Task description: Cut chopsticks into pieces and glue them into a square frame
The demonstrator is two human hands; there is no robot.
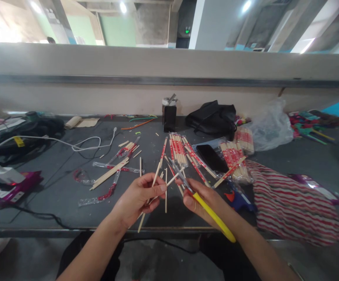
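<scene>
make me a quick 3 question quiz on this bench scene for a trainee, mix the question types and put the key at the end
1. True or false: the left hand, not the right hand, holds the yellow-handled tool.
2. The striped cloth lies: a) left of both hands, b) right of both hands, c) between them.
3. Fill in: the left hand holds thin wooden ____.

Key: 1. False. 2. b. 3. sticks.
</scene>
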